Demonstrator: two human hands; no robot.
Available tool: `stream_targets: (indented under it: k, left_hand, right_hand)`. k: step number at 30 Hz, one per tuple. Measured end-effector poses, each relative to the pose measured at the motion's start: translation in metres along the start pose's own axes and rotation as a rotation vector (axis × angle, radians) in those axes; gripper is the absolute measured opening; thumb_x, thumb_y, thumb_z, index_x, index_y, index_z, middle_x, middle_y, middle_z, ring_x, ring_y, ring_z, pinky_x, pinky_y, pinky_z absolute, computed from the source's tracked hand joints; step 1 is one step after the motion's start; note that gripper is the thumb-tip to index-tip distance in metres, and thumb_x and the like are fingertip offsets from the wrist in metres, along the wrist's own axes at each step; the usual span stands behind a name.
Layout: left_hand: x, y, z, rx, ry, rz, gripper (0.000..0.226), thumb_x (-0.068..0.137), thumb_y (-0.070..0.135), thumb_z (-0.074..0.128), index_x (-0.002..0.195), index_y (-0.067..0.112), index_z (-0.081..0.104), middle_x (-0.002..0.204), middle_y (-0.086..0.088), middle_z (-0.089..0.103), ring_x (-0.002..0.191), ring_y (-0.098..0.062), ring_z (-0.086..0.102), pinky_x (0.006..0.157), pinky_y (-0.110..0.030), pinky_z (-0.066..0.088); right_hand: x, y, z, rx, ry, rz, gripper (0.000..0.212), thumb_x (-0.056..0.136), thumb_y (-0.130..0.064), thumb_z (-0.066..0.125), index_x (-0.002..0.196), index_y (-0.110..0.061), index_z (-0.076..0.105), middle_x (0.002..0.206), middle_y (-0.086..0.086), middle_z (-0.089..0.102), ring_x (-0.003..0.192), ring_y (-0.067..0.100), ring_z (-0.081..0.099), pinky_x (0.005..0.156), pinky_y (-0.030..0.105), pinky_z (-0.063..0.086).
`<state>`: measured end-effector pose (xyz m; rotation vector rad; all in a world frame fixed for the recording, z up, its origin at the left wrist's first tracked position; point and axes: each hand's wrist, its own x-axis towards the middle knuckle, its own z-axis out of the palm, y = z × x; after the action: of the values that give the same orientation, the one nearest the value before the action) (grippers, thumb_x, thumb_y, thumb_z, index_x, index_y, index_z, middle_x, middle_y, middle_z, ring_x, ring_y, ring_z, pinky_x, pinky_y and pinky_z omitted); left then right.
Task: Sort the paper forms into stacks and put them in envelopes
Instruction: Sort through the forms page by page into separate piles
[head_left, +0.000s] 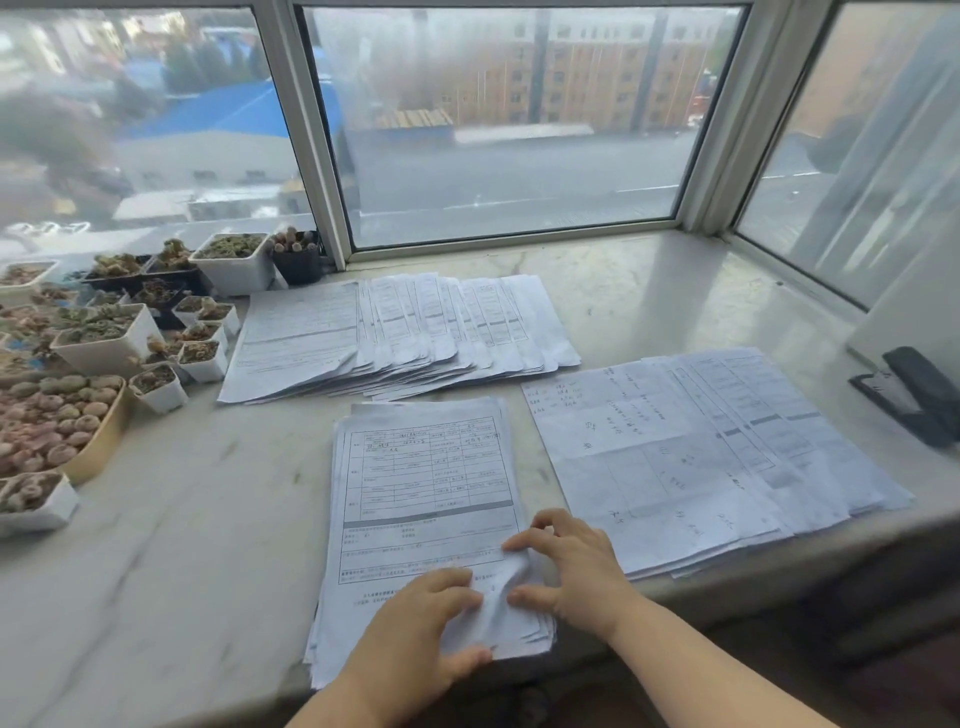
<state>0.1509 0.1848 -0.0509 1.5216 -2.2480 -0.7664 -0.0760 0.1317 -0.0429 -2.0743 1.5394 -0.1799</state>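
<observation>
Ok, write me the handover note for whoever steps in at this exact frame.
Left hand and right hand: both pinch up the lower right corner of the top form on the near stack.
Fanned forms lie at the back by the window; another spread pile lies to the right, beside a black stapler.
Done: three groups laid out.
Left: finish sorting the near stack, then fill envelopes; none are in view.
</observation>
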Motion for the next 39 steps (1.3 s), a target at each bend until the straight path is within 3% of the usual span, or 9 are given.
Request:
stream_targets:
  k: [5,8,12,16,24,29,33,36,39]
  left_hand:
    - [-0.001,-0.002,-0.002,-0.126,0.027,-0.055,0.072,0.069,0.079,0.038,0.121,0.035,0.062,0.127,0.035,0.044,0.119,0.016,0.039,0.105,-0.007,0.026]
    - [-0.004,-0.006,0.001,-0.209,0.070,-0.093,0.044,0.085,0.059,0.041,0.119,0.040,0.060,0.119,0.028,0.060,0.113,0.008,0.053,0.101,-0.024,0.041]
    - [-0.004,0.001,-0.002,-0.223,0.084,-0.102,0.041,0.086,0.026,0.043,0.119,0.046,0.058,0.113,0.028,0.062,0.109,0.006,0.056,0.095,-0.021,0.043]
    - [-0.004,0.004,0.000,-0.204,0.109,-0.120,0.043,0.082,0.026,0.043,0.118,0.038,0.062,0.112,0.024,0.064,0.106,0.002,0.057,0.094,-0.015,0.041]
    - [-0.004,0.005,-0.004,-0.200,0.050,-0.128,0.051,0.064,0.062,0.049,0.108,0.039,0.062,0.108,0.034,0.055,0.105,0.005,0.053,0.089,0.000,0.031]
    - [-0.001,0.002,-0.007,-0.240,0.061,-0.153,0.031,0.075,0.035,0.054,0.103,0.038,0.067,0.097,0.026,0.066,0.096,0.005,0.058,0.090,-0.015,0.043]
    - [-0.001,-0.002,-0.005,-0.321,0.142,-0.157,0.032,0.087,0.012,0.058,0.082,0.043,0.060,0.074,0.020,0.061,0.073,0.001,0.055,0.070,-0.014,0.041]
    - [-0.001,-0.003,-0.004,-0.382,0.168,-0.172,0.013,0.089,0.023,0.056,0.078,0.029,0.058,0.067,0.014,0.055,0.066,-0.002,0.050,0.067,-0.020,0.040]
    - [-0.001,-0.003,-0.003,-0.462,0.219,-0.196,0.021,0.093,0.026,0.056,0.072,0.022,0.057,0.063,0.013,0.050,0.062,-0.001,0.044,0.062,-0.020,0.037]
  right_hand:
    - [-0.002,-0.007,-0.012,0.115,0.014,0.056,0.061,0.082,-0.054,0.067,0.135,-0.037,0.043,0.127,-0.018,0.044,0.110,0.003,0.043,0.105,0.029,0.032]
    - [-0.005,-0.002,-0.020,0.185,-0.045,0.070,0.057,0.078,-0.044,0.073,0.128,-0.033,0.046,0.120,-0.018,0.048,0.103,0.005,0.046,0.101,0.028,0.039]
    - [-0.004,0.001,-0.016,0.115,-0.103,0.059,0.072,0.073,-0.048,0.073,0.137,-0.047,0.039,0.136,-0.021,0.037,0.123,0.011,0.039,0.112,0.032,0.028]
    - [0.000,-0.001,-0.009,0.049,-0.069,0.079,0.066,0.074,-0.053,0.073,0.133,-0.050,0.045,0.137,-0.018,0.034,0.127,0.013,0.036,0.111,0.029,0.023]
    - [0.005,-0.016,-0.009,-0.007,-0.006,0.125,0.047,0.078,-0.038,0.066,0.122,-0.044,0.050,0.128,-0.013,0.044,0.121,0.011,0.045,0.101,0.029,0.028]
    - [0.002,-0.028,-0.017,0.151,0.053,0.200,0.060,0.074,-0.053,0.074,0.120,-0.031,0.043,0.109,-0.011,0.048,0.104,0.012,0.052,0.087,0.027,0.038]
    - [-0.010,-0.030,-0.028,0.310,0.103,0.270,0.015,0.087,-0.036,0.065,0.088,-0.023,0.058,0.088,-0.007,0.064,0.076,0.007,0.056,0.071,0.024,0.048]
    - [-0.019,-0.031,-0.029,0.582,-0.052,0.396,0.012,0.092,-0.022,0.059,0.088,-0.014,0.067,0.080,0.001,0.073,0.061,0.008,0.060,0.058,0.021,0.050]
    - [-0.021,-0.033,-0.026,0.770,-0.072,0.483,0.015,0.095,-0.019,0.057,0.099,-0.009,0.067,0.082,0.006,0.075,0.062,0.012,0.063,0.055,0.021,0.049]
